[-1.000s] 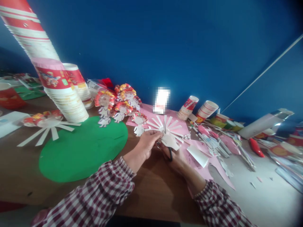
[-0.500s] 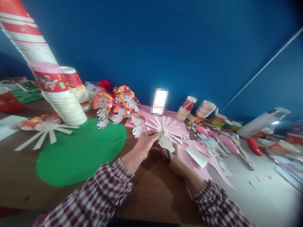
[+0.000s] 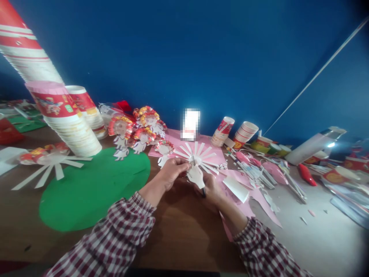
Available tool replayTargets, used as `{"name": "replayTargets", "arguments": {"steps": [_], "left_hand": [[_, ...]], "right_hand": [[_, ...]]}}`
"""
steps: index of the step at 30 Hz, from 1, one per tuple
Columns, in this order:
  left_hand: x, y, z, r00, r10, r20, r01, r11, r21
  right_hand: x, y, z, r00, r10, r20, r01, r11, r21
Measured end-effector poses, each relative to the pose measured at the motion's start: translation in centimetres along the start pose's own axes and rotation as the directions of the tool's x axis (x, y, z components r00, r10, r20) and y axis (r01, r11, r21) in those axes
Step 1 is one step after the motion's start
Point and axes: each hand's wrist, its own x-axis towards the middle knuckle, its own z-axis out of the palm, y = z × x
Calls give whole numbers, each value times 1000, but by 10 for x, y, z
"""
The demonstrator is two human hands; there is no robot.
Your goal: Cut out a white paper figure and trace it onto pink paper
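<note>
My left hand pinches the edge of a white paper cutout between thumb and fingers. My right hand is closed round a pair of scissors with dark handles; the blades point up behind and through the cutout, partly hidden by it. Just beyond the hands a white cup cut into a fan of strips lies on pink paper. Several paper lion figures with red and yellow ruffled manes lie to its left.
A green paper oval covers the table's left. Tall stacked paper cups lean behind it, near another strip-cut cup. Smaller cup stacks, a white cylinder, a red object and paper scraps lie to the right.
The white cutout has tilted and shifted slightly down in my hands, with the scissors still at it. The whole view has moved slightly, so the table things appear further left.
</note>
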Motion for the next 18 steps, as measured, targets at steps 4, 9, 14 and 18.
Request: {"name": "replayTargets", "arguments": {"steps": [4, 9, 14, 18], "left_hand": [[-1, 2, 0, 1000, -31, 4, 31, 999, 20], [-1, 5, -1, 999, -45, -2, 45, 999, 25], [-1, 7, -3, 996, -84, 0, 84, 996, 24], [-1, 8, -5, 996, -89, 15, 88, 996, 27]], "right_hand": [[0, 3, 0, 1000, 3, 14, -3, 1000, 16], [2, 8, -1, 999, -30, 45, 27, 997, 67], [2, 7, -2, 998, 8, 60, -10, 1000, 30], [2, 5, -2, 998, 20, 65, -22, 999, 26]]}}
